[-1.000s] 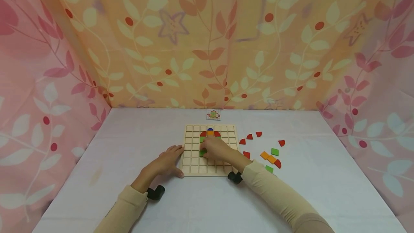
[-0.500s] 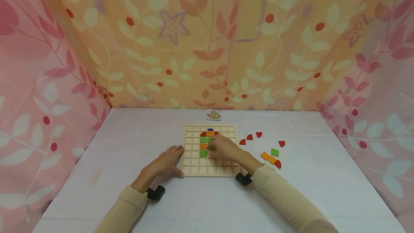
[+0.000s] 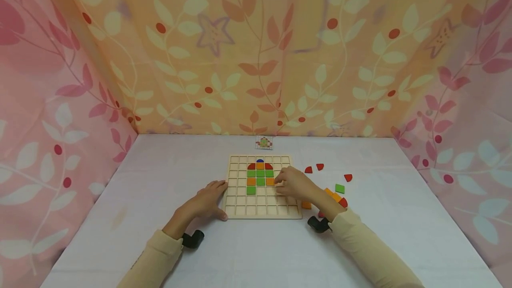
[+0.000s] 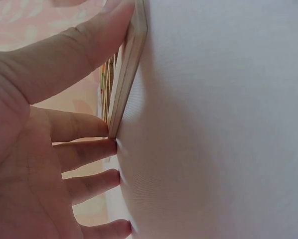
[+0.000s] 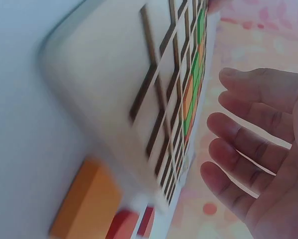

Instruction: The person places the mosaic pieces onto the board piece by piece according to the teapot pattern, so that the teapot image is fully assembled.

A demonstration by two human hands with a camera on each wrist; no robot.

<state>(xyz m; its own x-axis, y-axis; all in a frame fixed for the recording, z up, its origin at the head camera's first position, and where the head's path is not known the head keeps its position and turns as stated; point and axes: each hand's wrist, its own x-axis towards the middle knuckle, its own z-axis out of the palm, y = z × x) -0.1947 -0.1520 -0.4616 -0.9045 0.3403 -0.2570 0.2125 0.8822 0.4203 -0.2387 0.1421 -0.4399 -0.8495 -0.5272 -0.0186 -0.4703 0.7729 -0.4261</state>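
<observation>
Right hand [image 3: 296,183] — fingers relaxed — shifted rightward, orange square [image 3: 270,182] beside it now uncovered, left hand [image 3: 206,200] straight-fingered against gridded board [image 3: 261,190]

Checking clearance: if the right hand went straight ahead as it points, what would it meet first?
By the head view, the right hand would probably meet the nearest orange tile on the board; height is unclear, so it might pass above.

right hand [image 3: 297,185]: shifted right across board [image 3: 240,210] | 1 orange tile [image 3: 270,182] beside green tile [image 3: 261,182]: now uncovered
</observation>
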